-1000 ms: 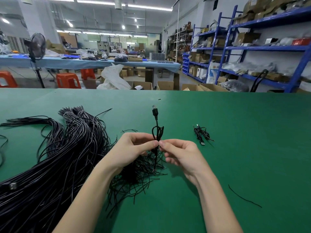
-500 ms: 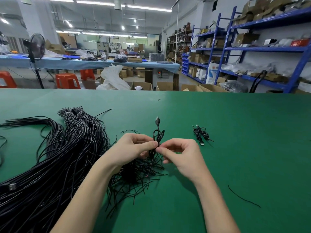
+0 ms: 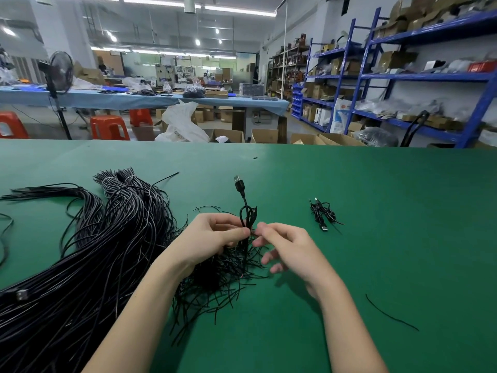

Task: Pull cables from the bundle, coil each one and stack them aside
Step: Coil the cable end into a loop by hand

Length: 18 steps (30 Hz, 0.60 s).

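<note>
A big bundle of black cables [image 3: 88, 254] lies across the left of the green table [image 3: 403, 211]. My left hand [image 3: 212, 240] pinches a folded black USB cable [image 3: 247, 214] at its middle, holding it upright with the plug [image 3: 238, 183] on top. My right hand [image 3: 287, 247] meets it from the right, thumb and forefinger at the same spot on the cable, the other fingers spread loosely. One coiled cable [image 3: 321, 214] lies on the table to the right of my hands.
A heap of short black wire ties [image 3: 215, 281] lies under my hands. One loose tie [image 3: 390, 313] lies at the lower right. Beyond the table's far edge are orange stools [image 3: 109, 127], cardboard boxes and blue shelving [image 3: 403, 76].
The cable's plug dipped toward my hands, then rose upright again. My right hand's lower fingers have spread out from the cable.
</note>
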### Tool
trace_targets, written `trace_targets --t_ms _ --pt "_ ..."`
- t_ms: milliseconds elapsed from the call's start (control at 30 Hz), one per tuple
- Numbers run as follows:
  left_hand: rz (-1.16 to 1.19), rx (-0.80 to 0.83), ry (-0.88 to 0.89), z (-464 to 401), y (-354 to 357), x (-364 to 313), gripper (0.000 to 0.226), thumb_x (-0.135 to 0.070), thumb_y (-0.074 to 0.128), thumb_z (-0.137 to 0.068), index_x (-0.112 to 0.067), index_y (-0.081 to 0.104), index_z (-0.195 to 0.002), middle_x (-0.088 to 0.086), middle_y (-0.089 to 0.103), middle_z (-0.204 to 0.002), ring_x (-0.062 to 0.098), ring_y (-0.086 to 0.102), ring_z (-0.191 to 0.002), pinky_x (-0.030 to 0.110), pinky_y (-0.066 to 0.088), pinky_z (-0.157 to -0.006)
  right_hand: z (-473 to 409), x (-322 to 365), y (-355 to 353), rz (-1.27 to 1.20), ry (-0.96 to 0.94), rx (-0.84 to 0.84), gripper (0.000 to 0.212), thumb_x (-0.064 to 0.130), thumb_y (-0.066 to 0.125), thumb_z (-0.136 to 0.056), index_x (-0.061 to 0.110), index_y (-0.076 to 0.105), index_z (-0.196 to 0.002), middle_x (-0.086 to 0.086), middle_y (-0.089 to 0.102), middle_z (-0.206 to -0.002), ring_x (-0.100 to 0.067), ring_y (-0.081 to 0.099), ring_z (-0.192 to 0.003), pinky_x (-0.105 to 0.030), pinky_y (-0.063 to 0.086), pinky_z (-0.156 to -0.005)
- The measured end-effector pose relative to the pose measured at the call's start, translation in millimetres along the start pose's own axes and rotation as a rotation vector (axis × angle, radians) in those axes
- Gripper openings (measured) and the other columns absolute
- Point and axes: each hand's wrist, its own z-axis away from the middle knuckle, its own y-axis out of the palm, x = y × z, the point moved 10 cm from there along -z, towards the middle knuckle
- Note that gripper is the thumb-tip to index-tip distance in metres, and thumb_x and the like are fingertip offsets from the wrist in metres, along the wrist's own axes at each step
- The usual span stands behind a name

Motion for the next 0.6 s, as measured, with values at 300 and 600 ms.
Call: trace_targets --t_ms 300,600 --pt "0.051 0.001 0.164 1 7 -14 0.014 -0.012 0.078 -0.086 -0.011 0.078 -0.100 -0.001 0.078 -0.088 -0.003 0.064 -0.064 0.004 0.042 -0.057 -7 -15 4 -0.114 0.120 -0.057 0.022 0.030 0.069 -0.095 0.009 0.075 -0.089 0.003 0.073 -0.072 -0.004 0.051 -0.048 -0.016 0.035 -0.041" --pt "0.015 -0.012 0.164 2 7 -11 0.012 -0.021 0.079 -0.085 -0.015 0.080 -0.096 -0.008 0.073 -0.074 -0.002 0.057 -0.056 0.005 0.039 -0.054 -7 -14 2 -0.225 0.057 -0.093 0.008 0.015 0.074 -0.091 0.007 0.076 -0.091 -0.001 0.073 -0.074 -0.005 0.049 -0.050 -0.016 0.036 -0.043"
